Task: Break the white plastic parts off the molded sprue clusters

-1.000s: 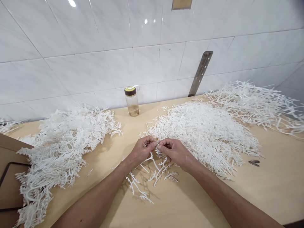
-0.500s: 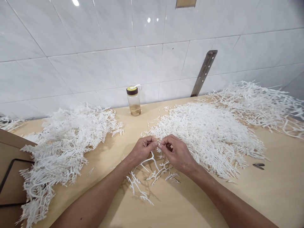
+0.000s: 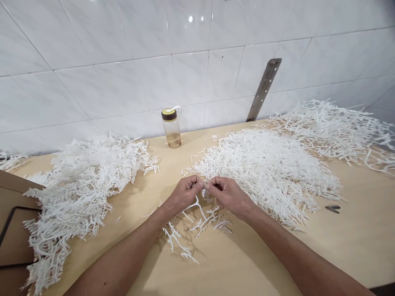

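My left hand (image 3: 186,192) and my right hand (image 3: 230,196) meet near the middle of the table, thumbs and fingertips pinched together. Between them is a white branched plastic piece (image 3: 202,222), whose forked twigs hang down below my left hand. My right fingertips grip a small part at its upper end; the exact spot is hidden by the fingers. Several small white twigs (image 3: 222,225) lie just below my right hand. Close beyond that hand spreads a big heap of thin white twigs (image 3: 265,164).
A second white heap (image 3: 83,185) covers the left side, beside a brown box (image 3: 15,213). Larger branched pieces (image 3: 342,127) lie at the far right. A drink bottle (image 3: 172,130) stands near the tiled wall. A small dark tool (image 3: 332,209) rests on the right.
The view has tilted and shifted slightly. My right fingers have closed in nearer to my left fingertips, and a small whitish bit now shows beneath them. The branched piece stays in place.
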Available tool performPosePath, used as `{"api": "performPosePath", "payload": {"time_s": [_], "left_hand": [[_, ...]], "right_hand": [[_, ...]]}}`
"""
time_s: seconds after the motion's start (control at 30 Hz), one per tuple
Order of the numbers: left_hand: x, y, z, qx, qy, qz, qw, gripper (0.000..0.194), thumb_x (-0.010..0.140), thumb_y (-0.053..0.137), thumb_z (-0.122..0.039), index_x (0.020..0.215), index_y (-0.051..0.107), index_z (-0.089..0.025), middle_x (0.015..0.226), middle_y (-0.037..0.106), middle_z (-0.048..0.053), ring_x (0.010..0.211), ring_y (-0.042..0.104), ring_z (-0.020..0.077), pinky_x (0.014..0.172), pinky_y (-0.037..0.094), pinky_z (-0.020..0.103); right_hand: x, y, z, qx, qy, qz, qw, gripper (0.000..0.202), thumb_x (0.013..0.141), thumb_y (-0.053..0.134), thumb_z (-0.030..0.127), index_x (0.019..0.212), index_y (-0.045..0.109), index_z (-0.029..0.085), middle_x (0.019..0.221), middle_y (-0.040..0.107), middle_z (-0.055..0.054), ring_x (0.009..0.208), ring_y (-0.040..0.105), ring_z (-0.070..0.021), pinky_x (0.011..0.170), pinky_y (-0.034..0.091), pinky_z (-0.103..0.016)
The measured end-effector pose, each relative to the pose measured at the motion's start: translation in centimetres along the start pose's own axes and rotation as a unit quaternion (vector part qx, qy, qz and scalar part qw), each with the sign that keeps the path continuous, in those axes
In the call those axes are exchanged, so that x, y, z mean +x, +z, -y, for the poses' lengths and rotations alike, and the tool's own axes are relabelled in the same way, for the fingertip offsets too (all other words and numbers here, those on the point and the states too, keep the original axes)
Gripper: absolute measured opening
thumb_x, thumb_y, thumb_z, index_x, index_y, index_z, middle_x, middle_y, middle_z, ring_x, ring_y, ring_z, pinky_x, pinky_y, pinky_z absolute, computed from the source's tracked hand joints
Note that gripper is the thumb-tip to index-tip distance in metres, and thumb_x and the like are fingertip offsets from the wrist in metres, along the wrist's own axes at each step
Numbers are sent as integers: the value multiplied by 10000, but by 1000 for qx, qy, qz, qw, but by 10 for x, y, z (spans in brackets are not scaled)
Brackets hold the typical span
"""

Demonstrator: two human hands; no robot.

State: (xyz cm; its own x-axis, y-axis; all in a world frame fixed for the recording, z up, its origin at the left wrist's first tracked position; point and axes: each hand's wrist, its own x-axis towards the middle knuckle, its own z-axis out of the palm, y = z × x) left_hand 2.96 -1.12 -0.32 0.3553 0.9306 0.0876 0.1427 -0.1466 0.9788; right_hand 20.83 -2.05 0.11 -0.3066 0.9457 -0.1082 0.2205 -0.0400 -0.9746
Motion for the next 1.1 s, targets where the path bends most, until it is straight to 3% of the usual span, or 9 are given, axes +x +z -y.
{"api": "performPosePath", "payload": {"time_s": [0.17,0.3,0.47,0.57,0.77,0.97,1.1], "left_hand": [[0,4,6,75,23,-54,995,343,864,560,-469,711,569,-162,654,532,-11,647,454,129,627,368,252],[0,2,6,47,16,-63,997,392,844,586,-525,709,569,-157,633,502,-22,615,428,114,592,350,241],[-1,-7,0,-95,-81,-12,992,420,812,640,-566,751,543,-163,563,436,-62,423,243,44,445,170,229],[-1,-10,-1,-131,-79,-4,988,396,809,665,-534,758,551,-158,592,486,-43,426,285,39,449,170,228],[2,-12,3,-154,-81,-6,985,397,794,683,-536,778,570,-156,606,509,-34,434,326,43,452,186,228],[1,-9,-4,-130,-75,-21,988,410,777,695,-537,728,553,-156,579,472,-54,415,289,33,432,188,218],[1,-3,-3,-108,-80,-52,990,410,771,691,-548,755,572,-156,577,475,-56,418,300,41,429,207,217]], "right_hand": [[-11,5,12,-128,-95,-49,986,158,847,559,326,756,563,196,687,562,4,579,473,-125,518,382,-255],[-18,4,24,-103,-142,-39,984,165,888,529,335,780,544,210,725,570,-3,582,469,-121,506,370,-248],[-7,-10,18,-140,-113,-187,966,210,868,562,393,776,554,205,672,587,-13,590,509,-147,527,386,-271],[1,-18,7,-191,-99,-233,948,195,860,573,398,802,551,212,603,579,12,516,491,-138,528,379,-279],[1,-16,2,-241,-142,-231,932,205,881,528,365,942,629,198,693,626,-24,534,529,-153,554,414,-300],[-3,3,7,-119,-112,-108,981,283,881,555,432,1007,657,200,759,671,-34,591,578,-157,544,459,-282],[-1,11,5,-85,-87,-88,989,250,842,601,412,911,658,178,798,691,-44,674,592,-163,609,472,-286]]}}
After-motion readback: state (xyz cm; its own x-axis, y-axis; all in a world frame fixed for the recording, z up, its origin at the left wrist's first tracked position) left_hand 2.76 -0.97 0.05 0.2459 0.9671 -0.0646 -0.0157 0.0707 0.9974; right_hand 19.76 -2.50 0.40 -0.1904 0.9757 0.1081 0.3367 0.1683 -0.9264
